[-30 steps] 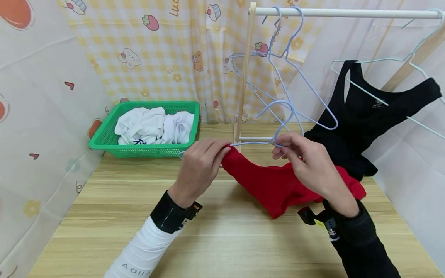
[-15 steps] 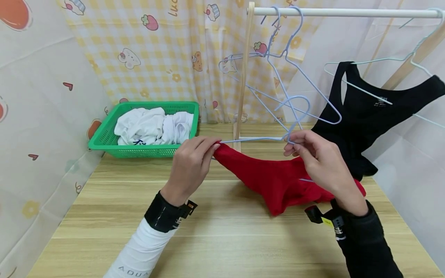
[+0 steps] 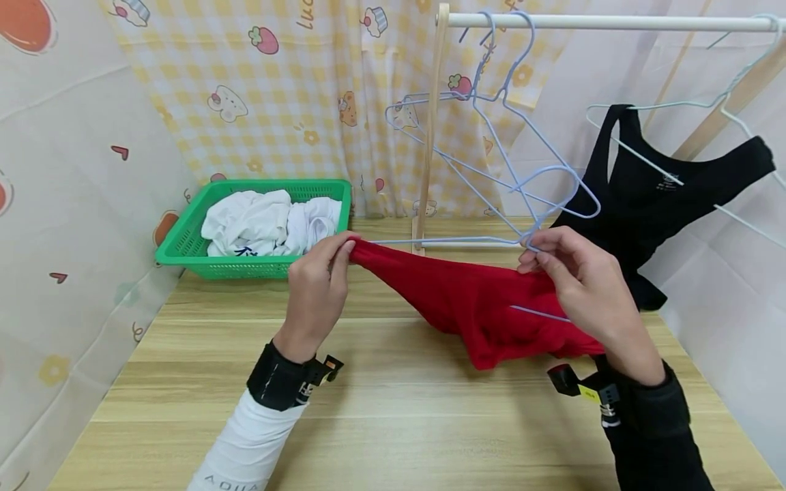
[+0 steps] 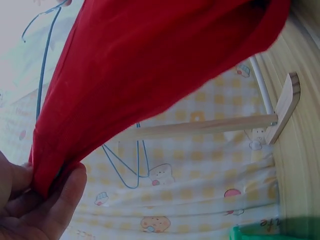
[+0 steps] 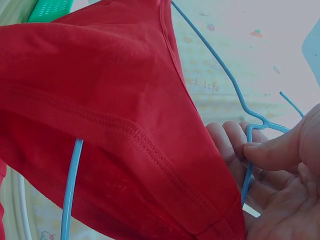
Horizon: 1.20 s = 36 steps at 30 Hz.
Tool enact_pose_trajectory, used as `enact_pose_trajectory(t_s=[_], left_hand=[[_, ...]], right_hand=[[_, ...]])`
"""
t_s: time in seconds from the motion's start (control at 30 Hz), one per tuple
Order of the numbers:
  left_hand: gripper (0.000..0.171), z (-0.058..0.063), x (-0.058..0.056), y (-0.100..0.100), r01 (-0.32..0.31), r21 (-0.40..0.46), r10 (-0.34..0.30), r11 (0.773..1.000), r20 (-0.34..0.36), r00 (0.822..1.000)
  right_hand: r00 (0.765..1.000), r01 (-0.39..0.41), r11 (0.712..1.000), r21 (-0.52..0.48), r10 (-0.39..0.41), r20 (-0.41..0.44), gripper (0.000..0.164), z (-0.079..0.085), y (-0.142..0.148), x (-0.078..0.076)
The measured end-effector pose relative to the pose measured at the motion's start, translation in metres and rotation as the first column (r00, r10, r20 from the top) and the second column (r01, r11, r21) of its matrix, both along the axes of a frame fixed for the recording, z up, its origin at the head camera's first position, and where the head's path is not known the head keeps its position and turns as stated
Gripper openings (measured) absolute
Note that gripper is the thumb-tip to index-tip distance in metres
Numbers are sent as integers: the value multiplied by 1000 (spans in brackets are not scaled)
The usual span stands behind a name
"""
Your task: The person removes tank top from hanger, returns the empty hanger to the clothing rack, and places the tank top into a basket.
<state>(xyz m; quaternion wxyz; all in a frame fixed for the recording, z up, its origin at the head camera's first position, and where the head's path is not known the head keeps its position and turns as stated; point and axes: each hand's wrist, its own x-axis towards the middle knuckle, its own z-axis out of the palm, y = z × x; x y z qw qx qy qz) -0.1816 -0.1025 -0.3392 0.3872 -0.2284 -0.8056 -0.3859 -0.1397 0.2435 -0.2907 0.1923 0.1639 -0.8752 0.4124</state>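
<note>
A red garment (image 3: 442,290) stretches between the two hands above the table. At its far left corner the left hand (image 3: 314,290) pinches the cloth between thumb and fingers. The right hand (image 3: 577,286) grips a light blue wire hanger (image 3: 460,239) just below its hook, thumb against the wire in the right wrist view. One arm of that hanger runs left toward the pinched corner, where cloth covers its end. The lower bar (image 5: 72,185) comes out through a stitched opening in the red cloth.
Behind stands a rack with a white rail (image 3: 614,23), holding several empty blue hangers (image 3: 552,164) and a black tank top (image 3: 663,170) on a pale hanger. A green basket (image 3: 258,268) of white clothes sits back left on the wooden table (image 3: 399,429).
The left hand has moved left, pulling the red cloth's corner along the hanger's arm. The right hand and hanger hook have shifted right, and more of the lower bar shows.
</note>
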Motion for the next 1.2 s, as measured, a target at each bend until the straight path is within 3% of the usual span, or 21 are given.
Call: enact_pose_trajectory(t_s=[0.27,0.47,0.77,1.03,1.2], left_hand=[[22,-1,2,0,-77,67,71,995,95,993],[21,-3,3,4,8,39,-14,999,164,986],[20,-5,7,20,106,-56,-91,993,222,971],[18,-13,8,32,133,-191,-81,972,260,962],[16,-20,9,36,152,-284,-56,947,319,946]], right_hand=[[1000,-12,994,-113,12,-8,23,3,2,0],[998,-61,981,-185,54,-43,22,8,-5,-1],[992,-125,972,-199,116,-59,20,10,-22,-6],[989,-142,967,-214,127,-81,19,13,-33,-7],[985,-146,965,-218,123,-118,20,17,-36,-4]])
